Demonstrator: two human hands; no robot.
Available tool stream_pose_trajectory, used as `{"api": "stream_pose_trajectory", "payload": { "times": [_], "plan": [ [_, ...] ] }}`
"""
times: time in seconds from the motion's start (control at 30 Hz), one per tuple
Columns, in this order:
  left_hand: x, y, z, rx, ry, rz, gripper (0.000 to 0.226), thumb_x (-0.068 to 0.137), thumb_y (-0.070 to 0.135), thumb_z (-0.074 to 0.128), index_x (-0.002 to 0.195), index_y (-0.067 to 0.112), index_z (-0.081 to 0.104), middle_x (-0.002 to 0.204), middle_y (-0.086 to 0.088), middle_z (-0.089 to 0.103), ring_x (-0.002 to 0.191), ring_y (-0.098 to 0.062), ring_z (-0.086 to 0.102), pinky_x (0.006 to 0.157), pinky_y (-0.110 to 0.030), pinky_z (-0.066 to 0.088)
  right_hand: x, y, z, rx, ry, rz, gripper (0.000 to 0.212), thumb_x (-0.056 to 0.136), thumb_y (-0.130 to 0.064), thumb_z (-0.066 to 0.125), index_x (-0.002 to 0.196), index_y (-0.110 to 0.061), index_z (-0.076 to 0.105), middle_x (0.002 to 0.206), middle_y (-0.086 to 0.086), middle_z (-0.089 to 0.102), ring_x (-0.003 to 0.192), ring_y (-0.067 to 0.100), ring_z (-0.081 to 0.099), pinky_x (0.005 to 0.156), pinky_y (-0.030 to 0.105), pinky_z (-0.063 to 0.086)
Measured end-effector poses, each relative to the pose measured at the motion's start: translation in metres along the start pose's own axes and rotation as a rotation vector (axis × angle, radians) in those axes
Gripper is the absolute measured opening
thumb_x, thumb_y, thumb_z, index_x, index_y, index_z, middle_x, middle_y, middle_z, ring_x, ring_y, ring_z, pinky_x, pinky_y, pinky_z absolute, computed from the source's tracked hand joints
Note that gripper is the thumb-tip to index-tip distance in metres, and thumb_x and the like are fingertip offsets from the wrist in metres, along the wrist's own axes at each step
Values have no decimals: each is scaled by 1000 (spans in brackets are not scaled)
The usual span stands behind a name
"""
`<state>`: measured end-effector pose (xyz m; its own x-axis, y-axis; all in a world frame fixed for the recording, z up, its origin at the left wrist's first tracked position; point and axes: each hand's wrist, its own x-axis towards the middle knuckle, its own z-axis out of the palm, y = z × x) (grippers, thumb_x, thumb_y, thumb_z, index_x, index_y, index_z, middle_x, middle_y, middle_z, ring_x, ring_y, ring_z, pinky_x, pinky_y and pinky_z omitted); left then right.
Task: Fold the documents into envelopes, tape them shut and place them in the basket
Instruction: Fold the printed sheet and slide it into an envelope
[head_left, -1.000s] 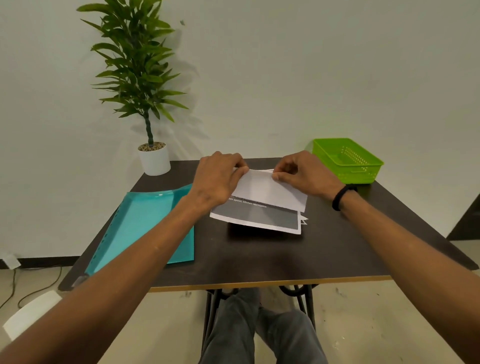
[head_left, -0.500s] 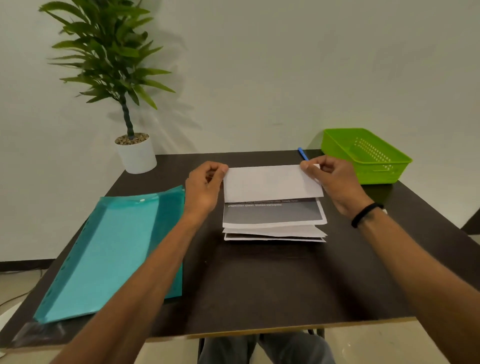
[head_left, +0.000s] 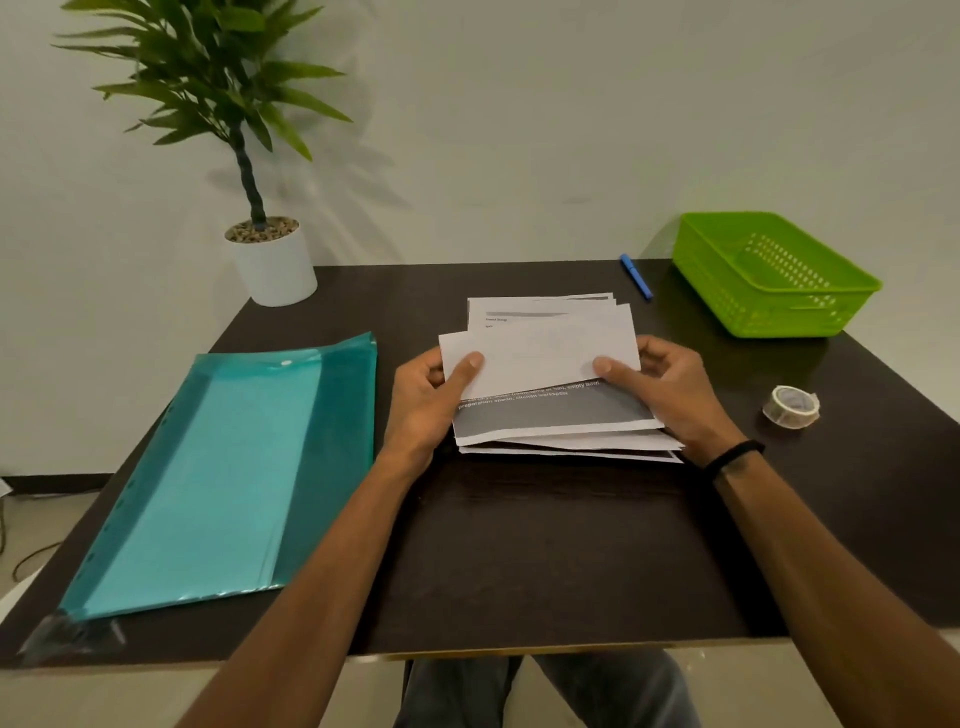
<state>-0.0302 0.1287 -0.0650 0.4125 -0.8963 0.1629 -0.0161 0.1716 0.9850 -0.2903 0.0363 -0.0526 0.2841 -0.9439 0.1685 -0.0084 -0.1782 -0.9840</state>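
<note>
Over the paper stack (head_left: 561, 421) mid-surface, our left hand (head_left: 423, 402) and right hand (head_left: 662, 384) each pinch an end of the folded document (head_left: 540, 358); we should align edges squarely before creasing.
</note>
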Motion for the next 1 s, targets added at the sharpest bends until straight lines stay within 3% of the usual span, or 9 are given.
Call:
{"api": "stream_pose_trajectory", "payload": {
  "times": [0.17, 0.43, 0.6, 0.7, 0.77, 0.83, 0.9, 0.93, 1.0],
  "plan": [
    [0, -1, -3, -101, 34, -19, 19, 96, 18, 73, 114, 12, 73, 105, -1, 80, 94, -15, 76, 78, -25, 59, -1, 11, -3, -80, -58, -55, 31, 90, -15, 79, 120, -15, 75, 116, -3, 79, 108, 17, 75, 89, 28, 60],
    [2, -3, -5, -84, -33, -22, 17, 93, 9, 75, 108, 16, 77, 109, -3, 79, 106, -22, 73, 88, -30, 59, 6, 17, -8, 212, 3, 1, 22, 102, -6, 62, 116, -16, 75, 116, 0, 79, 107, 17, 74, 88, 25, 58],
    [3, -4, -7, -99, -58, -22, 16, 89, 9, 76, 104, 12, 79, 113, -4, 78, 111, -22, 72, 94, -36, 59, 8, 18, -11, 152, -13, -9, 44, 102, 9, 45, 112, -15, 80, 127, 8, 75, 122, 27, 69, 108, 43, 51],
    [3, -3, -5, -89, -40, -54, 17, 87, 4, 75, 102, 10, 80, 112, -2, 78, 110, -19, 73, 92, -32, 60, 6, 10, -11, 355, -25, 67, 38, 97, -9, 42, 108, 3, 77, 123, 21, 74, 120, 39, 67, 104, 44, 52],
    [2, -2, -4, -84, -28, -60, 17, 88, 0, 75, 100, 11, 80, 111, -3, 79, 109, -20, 73, 89, -31, 61, 5, 8, -12, 467, -33, 120, 54, 100, -21, 32, 96, 5, 79, 115, 26, 74, 117, 45, 65, 102, 43, 50],
    [2, -3, -4, -80, -13, -55, 17, 88, 0, 74, 99, 12, 81, 110, -4, 79, 106, -20, 74, 87, -30, 62, 4, 7, -13, 402, -36, 133, 57, 103, -36, 38, 98, 3, 80, 120, 27, 72, 114, 38, 67, 102, 43, 49],
    [2, -3, -4, -94, -3, -49, 18, 88, -1, 74, 97, 13, 81, 108, -4, 79, 104, -20, 75, 86, -30, 62, 1, 6, -11, 293, -56, 86, 51, 97, -45, 57, 107, 1, 78, 129, 9, 73, 119, 19, 69, 102, 37, 53],
    [2, -4, -3, -103, 2, -49, 18, 88, -2, 74, 97, 13, 82, 108, -5, 79, 104, -21, 75, 86, -29, 62, -1, 4, -10, 221, -67, 41, 48, 93, -44, 65, 109, -1, 77, 125, -2, 76, 117, 12, 70, 102, 35, 55],
    [3, -4, -3, -111, 23, -43, 19, 89, -4, 73, 96, 12, 82, 107, -6, 79, 103, -21, 75, 84, -27, 61, -4, 5, -8, 19, -76, -69, 41, 89, -45, 77, 112, -11, 78, 117, -6, 78, 114, 10, 71, 99, 31, 54]
  ]
}}
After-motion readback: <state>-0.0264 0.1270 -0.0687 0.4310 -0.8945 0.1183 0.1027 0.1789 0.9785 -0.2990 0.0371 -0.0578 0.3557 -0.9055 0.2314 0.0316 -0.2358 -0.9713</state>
